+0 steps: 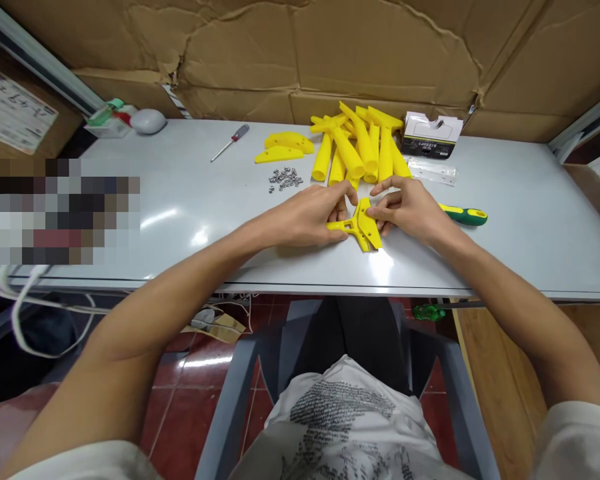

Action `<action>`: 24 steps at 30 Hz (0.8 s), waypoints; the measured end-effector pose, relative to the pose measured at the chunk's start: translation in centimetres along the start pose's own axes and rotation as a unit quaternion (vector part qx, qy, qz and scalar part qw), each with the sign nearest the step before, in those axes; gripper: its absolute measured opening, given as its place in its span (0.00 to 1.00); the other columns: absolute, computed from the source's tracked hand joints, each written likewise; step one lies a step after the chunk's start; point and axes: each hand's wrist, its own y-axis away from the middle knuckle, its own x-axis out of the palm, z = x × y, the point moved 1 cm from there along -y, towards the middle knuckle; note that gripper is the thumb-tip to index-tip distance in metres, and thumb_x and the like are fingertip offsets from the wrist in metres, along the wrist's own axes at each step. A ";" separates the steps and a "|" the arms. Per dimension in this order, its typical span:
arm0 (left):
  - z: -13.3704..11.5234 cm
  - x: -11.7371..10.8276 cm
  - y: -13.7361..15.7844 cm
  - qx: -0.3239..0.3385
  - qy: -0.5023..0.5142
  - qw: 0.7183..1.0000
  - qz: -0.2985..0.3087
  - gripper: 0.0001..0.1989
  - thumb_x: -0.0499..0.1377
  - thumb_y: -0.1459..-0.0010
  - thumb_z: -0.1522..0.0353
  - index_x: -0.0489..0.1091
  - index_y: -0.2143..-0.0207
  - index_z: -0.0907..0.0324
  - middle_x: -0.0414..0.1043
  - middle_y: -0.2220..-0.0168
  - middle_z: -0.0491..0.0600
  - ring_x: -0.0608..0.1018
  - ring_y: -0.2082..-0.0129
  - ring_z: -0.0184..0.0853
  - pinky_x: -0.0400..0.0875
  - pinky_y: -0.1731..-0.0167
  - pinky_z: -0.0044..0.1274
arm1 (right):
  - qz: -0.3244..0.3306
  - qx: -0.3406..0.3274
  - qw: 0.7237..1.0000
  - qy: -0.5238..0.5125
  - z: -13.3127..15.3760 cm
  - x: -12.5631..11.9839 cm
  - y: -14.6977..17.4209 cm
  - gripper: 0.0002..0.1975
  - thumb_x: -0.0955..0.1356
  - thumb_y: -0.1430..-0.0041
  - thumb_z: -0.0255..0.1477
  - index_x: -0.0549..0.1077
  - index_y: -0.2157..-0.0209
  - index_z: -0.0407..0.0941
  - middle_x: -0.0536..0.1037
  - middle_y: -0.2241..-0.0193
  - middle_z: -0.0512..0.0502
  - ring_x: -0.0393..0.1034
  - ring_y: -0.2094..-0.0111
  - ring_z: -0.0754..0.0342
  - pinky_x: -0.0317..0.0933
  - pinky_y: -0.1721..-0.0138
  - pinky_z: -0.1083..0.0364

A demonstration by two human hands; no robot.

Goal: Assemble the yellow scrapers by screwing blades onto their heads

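- The yellow handle piece (349,227) is in front of the person, over the near part of the grey table (520,220); whether it touches the surface, I cannot tell.
- Its long axis runs left to right, roughly along the table's front edge; the forked head points right, and the narrow end runs left into the left hand (310,213).
- The left hand is closed on that narrow part, thumb on the near side, fingers bent on the far side.
- The yellow plate (371,228) lies against the forked head, its long axis across the handle's, running from the far side to the near side and slanting slightly right.
- The right hand (413,207) has its thumb on the plate, index finger lifted off; whether the plate is pinched from both faces, I cannot tell.
- Beyond the hands lies the pile of yellow handles (347,152), many with round tube ends toward the person.
- Left of the pile, the two loose yellow plates (279,155) lie lengthwise left to right, with the screws (285,179) just nearer.
- The screwdriver (230,141) points its tip toward the near left.
- The green-and-yellow handle (465,215) lies left to right, partly behind the right hand.
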 end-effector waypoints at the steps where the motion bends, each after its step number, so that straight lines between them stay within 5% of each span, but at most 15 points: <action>1: 0.1 0.2 -0.1 0.005 0.010 1.000 -0.009 0.23 0.71 0.34 0.66 0.72 0.40 0.55 0.82 0.57 0.48 0.85 0.57 0.44 0.73 0.56 0.32 | -0.007 -0.002 1.000 0.016 0.0 0.2 0.1 0.25 0.90 0.37 0.25 0.77 0.54 0.49 0.85 0.73 0.51 0.81 0.76 0.51 0.82 0.73 0.52; 8: 0.4 1.0 0.0 0.021 0.038 0.995 -0.085 0.20 0.72 0.38 0.70 0.68 0.48 0.52 0.80 0.58 0.46 0.81 0.61 0.40 0.73 0.58 0.33 | -0.065 -0.028 0.992 0.103 0.5 1.2 0.8 0.23 0.84 0.28 0.23 0.69 0.49 0.51 0.80 0.72 0.58 0.77 0.81 0.51 0.70 0.77 0.51; 15: 0.0 1.8 -0.1 0.036 0.073 0.985 -0.150 0.19 0.69 0.41 0.71 0.66 0.51 0.52 0.82 0.56 0.45 0.83 0.60 0.38 0.77 0.56 0.32 | -0.029 -0.023 0.993 0.115 1.5 1.5 1.4 0.09 0.74 0.15 0.26 0.73 0.42 0.47 0.79 0.76 0.56 0.72 0.82 0.53 0.62 0.76 0.52; 18: 0.0 1.7 -0.1 0.032 0.078 0.983 -0.163 0.19 0.69 0.41 0.70 0.68 0.50 0.53 0.83 0.55 0.46 0.84 0.59 0.39 0.78 0.55 0.34 | -0.038 -0.040 0.997 0.051 1.1 1.4 0.9 0.14 0.79 0.19 0.26 0.74 0.42 0.48 0.79 0.76 0.57 0.72 0.82 0.53 0.63 0.77 0.52; 24: 0.2 1.7 -0.2 0.009 0.185 0.973 -0.138 0.36 0.76 0.33 0.57 0.67 0.29 0.54 0.88 0.50 0.49 0.90 0.57 0.41 0.83 0.53 0.34 | -0.055 -0.094 0.994 0.003 0.2 1.4 0.6 0.33 0.93 0.40 0.45 0.78 0.47 0.51 0.78 0.74 0.57 0.72 0.82 0.53 0.64 0.81 0.50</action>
